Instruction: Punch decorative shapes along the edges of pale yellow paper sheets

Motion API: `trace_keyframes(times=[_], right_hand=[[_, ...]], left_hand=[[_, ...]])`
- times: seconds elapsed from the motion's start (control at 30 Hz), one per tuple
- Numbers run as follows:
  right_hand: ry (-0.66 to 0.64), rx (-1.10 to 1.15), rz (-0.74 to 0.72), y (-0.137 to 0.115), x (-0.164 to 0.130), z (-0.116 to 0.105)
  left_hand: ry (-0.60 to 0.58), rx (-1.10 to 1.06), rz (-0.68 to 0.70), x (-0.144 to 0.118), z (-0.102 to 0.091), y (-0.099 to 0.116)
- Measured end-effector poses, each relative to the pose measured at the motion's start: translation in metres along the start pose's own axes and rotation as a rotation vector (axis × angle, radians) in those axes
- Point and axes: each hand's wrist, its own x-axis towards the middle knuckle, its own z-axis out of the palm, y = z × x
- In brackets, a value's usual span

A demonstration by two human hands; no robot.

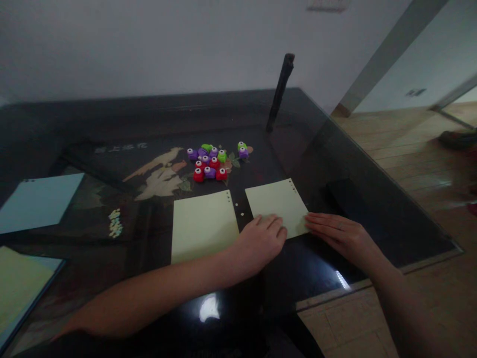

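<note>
A: What are the hands doing at this moment?

B: Both rest flat on the pale yellow sheet (pixel 278 204) at lower centre of the frame. The left hand (pixel 261 238) covers its near left corner, fingers close together and pressed down. The right hand (pixel 341 233) lies at the near right corner, fingers straight, together, tips touching the paper edge. Nothing is pinched.

A: Which step is this, in your opinion?

B: I think it is flattening or aligning the sheet on the dark glass table (pixel 372 199). A next move would need a firm hold on one edge.

A: And around it?

B: A second yellow sheet (pixel 203 226) lies just left, and small coloured punches (pixel 210 164) are grouped above, near centre. A blue sheet (pixel 37 201) is at the left.
</note>
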Motion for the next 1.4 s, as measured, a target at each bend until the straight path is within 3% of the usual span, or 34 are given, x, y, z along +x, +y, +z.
trace_keyframes(times=[0.2,0.7,1.07,1.2,1.4], right_hand=[[0.010,-0.105,-0.106,0.002,-0.003,0.002],[0.048,-0.090,-0.082,-0.001,-0.004,0.007],[0.164,-0.028,0.094,-0.001,0.000,0.017],[0.190,-0.024,0.130,0.001,0.002,0.018],[0.231,-0.002,0.147,-0.004,0.013,0.015]], left_hand=[[0.020,0.006,-0.010,0.000,0.000,-0.001],[0.025,-0.015,0.004,0.000,0.004,-0.008],[0.040,-0.013,-0.022,-0.003,0.003,-0.006],[0.052,-0.027,-0.001,-0.003,-0.009,-0.003],[0.122,-0.144,0.059,-0.007,-0.050,-0.013]])
